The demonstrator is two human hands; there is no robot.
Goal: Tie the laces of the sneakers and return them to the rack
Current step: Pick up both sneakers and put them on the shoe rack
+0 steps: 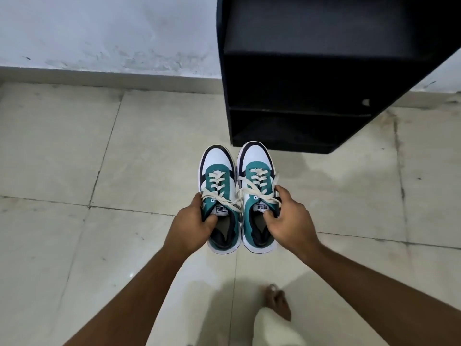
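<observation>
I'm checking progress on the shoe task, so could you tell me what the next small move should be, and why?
Probably carry both sneakers forward to the black rack. The left hand grips the left sneaker and the right hand the right sneaker by their collars, the laces look tied, and the rack's shelves ahead look unoccupied.

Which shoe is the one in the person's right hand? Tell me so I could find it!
Start at the tall black rack by the white wall. Just in front of its bottom shelf, two green-and-white sneakers are held side by side over the tiled floor. The one you want, the right sneaker, is gripped by the right hand and sits nearer the rack than the left sneaker.
</observation>
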